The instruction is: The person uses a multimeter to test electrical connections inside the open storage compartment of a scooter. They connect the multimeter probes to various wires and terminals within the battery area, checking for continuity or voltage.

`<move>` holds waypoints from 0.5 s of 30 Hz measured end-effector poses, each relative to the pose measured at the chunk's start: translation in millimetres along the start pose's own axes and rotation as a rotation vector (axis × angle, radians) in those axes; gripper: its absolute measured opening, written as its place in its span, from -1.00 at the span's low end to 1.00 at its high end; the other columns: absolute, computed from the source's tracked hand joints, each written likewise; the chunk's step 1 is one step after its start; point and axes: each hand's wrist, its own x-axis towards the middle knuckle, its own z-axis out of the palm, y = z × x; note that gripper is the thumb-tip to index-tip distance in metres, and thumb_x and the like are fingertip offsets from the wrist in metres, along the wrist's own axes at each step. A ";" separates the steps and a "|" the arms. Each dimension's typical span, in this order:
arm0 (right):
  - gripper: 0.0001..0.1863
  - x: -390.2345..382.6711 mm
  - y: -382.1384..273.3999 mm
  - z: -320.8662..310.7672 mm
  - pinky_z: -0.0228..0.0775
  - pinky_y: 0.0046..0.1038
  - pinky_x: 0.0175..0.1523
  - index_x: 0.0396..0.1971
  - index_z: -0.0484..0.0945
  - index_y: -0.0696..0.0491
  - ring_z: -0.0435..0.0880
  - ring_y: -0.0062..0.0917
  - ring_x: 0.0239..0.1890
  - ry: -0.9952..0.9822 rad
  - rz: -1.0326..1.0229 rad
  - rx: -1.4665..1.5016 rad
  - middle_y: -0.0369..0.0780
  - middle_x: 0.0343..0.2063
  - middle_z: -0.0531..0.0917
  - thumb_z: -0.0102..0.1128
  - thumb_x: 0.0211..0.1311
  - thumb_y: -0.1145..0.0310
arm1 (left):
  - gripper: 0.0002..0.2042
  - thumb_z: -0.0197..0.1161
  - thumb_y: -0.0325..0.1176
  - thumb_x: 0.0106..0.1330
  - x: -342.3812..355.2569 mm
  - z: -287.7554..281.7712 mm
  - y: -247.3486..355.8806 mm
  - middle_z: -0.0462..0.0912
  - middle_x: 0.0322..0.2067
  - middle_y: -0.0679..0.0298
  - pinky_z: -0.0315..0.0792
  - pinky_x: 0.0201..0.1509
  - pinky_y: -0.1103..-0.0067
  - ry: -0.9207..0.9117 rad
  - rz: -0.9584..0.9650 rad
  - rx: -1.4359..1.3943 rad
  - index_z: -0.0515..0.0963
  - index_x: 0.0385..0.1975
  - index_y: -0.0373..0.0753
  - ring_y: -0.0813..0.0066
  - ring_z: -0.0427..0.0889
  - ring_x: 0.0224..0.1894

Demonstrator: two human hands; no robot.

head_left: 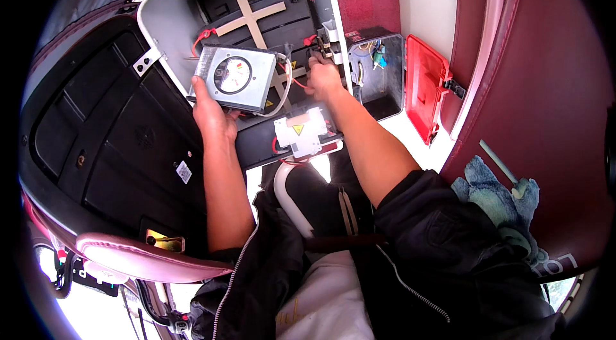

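Left of centre, the dial meter [261,82] wants holding level, its pale cable [288,78] slack, while work at the dark fittings [323,48], upper centre, calls for small, careful moves. And the left hand [215,113] grips the meter, thumb along its left edge; the right hand [326,78] reaches those fittings, fingers curled, though whether they're pinching anything I can't tell.

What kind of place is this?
Probably inside a small electric vehicle, perhaps a three-wheeler: stitched maroon padding, an open bin with strapped dark blocks that look like batteries, and what looks like a handlebar control at lower left.
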 end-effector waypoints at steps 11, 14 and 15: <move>-0.61 3.8 -1.0 0.7 0.13 -0.41 -0.62 0.13 0.34 -0.11 0.24 -0.55 -0.69 0.150 0.082 -0.150 -0.28 -0.66 0.29 -0.11 0.29 0.32 | -0.40 -0.02 0.18 0.30 6.5 -3.6 -3.9 0.46 0.00 0.07 0.43 -0.04 0.10 -0.030 0.021 0.011 0.34 0.07 -0.26 0.14 0.55 -0.07; -0.69 5.9 -3.0 2.4 0.16 -0.39 -0.59 0.02 0.39 -0.09 0.23 -0.55 -0.68 0.137 0.118 -0.119 -0.28 -0.66 0.28 -0.10 0.29 0.31 | -0.40 -0.02 0.18 0.30 8.6 -4.4 -5.2 0.46 0.00 0.07 0.43 -0.05 0.10 -0.031 0.029 -0.006 0.34 0.07 -0.27 0.13 0.54 -0.05; -0.73 5.8 -4.0 2.8 0.17 -0.38 -0.58 -0.02 0.41 -0.08 0.23 -0.56 -0.68 0.138 0.135 -0.100 -0.28 -0.66 0.27 -0.10 0.29 0.31 | -0.40 -0.02 0.18 0.30 8.8 -4.4 -5.5 0.47 0.00 0.07 0.44 -0.05 0.10 -0.031 0.030 -0.012 0.34 0.07 -0.27 0.13 0.54 -0.05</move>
